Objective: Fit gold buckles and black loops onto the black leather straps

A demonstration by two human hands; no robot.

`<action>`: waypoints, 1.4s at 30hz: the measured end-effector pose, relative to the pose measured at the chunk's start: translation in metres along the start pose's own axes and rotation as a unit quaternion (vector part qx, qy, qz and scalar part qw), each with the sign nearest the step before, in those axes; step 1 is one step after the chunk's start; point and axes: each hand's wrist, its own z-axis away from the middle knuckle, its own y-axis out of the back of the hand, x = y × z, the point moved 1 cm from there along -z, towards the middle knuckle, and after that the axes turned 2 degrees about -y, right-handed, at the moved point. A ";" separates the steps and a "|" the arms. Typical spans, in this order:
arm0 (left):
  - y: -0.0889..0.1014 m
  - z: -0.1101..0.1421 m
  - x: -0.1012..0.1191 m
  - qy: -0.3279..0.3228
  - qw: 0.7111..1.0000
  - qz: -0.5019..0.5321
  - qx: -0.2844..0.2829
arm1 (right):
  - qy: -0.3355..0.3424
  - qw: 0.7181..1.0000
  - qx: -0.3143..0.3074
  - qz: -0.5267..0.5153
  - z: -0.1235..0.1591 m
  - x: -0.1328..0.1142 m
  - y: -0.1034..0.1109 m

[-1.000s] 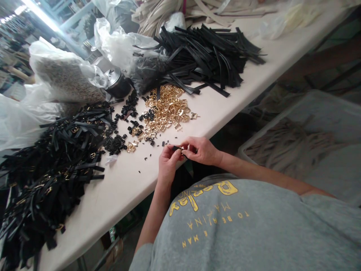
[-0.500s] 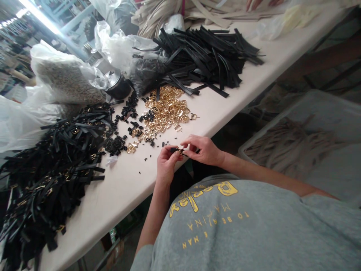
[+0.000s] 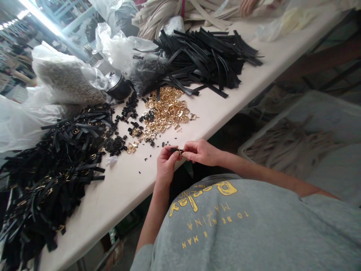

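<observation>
At the table's near edge, my left hand (image 3: 166, 162) pinches a short black strap (image 3: 174, 149) between thumb and fingers. A small gold buckle (image 3: 179, 151) sits on the strap's end, between my two hands. My right hand (image 3: 201, 152) is closed at that end, its thumb and fingertips pressed together by the buckle. Exactly what part the right fingertips grip is partly hidden. Beyond my hands lies a heap of gold buckles (image 3: 167, 109), with small black loops (image 3: 115, 145) piled to its left.
Black straps (image 3: 208, 56) are heaped at the back; buckled straps (image 3: 56, 173) pile up on the left. Plastic bags (image 3: 64, 75) and a black can (image 3: 118, 86) stand behind. Another person's hand (image 3: 247, 6) is at the far side. A plastic bin (image 3: 299, 139) sits low right.
My right hand has drawn its fingers together and dropped slightly, closing at the buckle end. My left hand stays in place. The other person's hand has shifted a little left and nearer.
</observation>
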 end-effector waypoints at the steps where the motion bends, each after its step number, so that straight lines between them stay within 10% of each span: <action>1: 0.000 0.000 0.000 -0.001 1.000 -0.008 -0.001 | 0.007 1.000 0.001 0.018 0.000 -0.001 0.001; 42: 0.001 0.002 0.000 -0.011 0.999 -0.006 -0.037 | 0.053 0.994 0.023 0.092 -0.011 -0.020 -0.001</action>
